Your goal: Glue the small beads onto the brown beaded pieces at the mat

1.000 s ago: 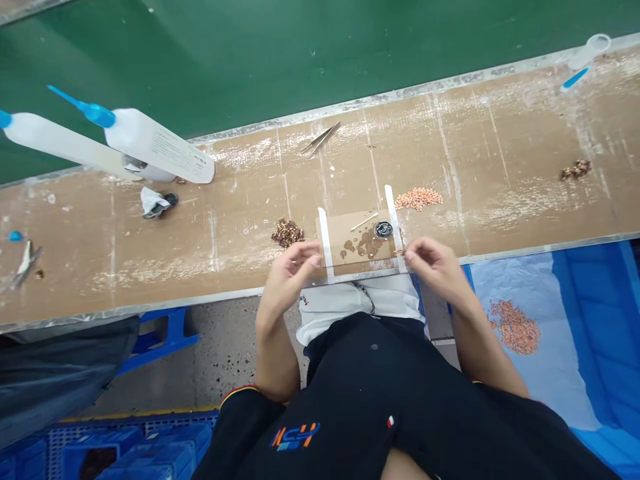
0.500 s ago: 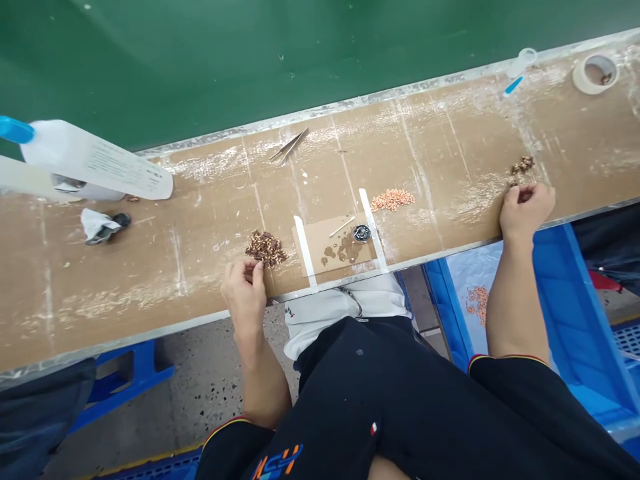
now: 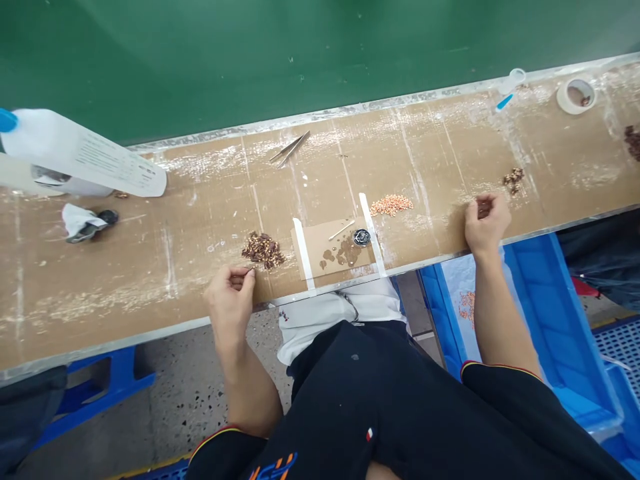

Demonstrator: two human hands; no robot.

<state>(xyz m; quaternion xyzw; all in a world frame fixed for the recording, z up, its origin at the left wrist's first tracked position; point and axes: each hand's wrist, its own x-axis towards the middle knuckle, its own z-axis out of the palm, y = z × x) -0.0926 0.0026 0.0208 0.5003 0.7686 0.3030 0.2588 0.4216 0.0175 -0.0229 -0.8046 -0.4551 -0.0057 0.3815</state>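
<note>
The left hand (image 3: 231,293) pinches a tiny brown part between thumb and forefinger, its grip narrow, at the near edge of the table (image 3: 175,227). The brown pile (image 3: 263,248) lies just beside it, up and to the right. The right hand (image 3: 484,219) is curled in a loose fist around some dark bits, with a smaller brown pile (image 3: 513,179) near it, farther along. Between the hands sit a taped card (image 3: 336,248) and an orange pile (image 3: 391,204).

A factory assembly bench (image 3: 150,280) (glue-smeared), with adhesive cartridges (image 3: 85,160), tweezers (image 3: 291,147) and blue crates (image 3: 575,347).
</note>
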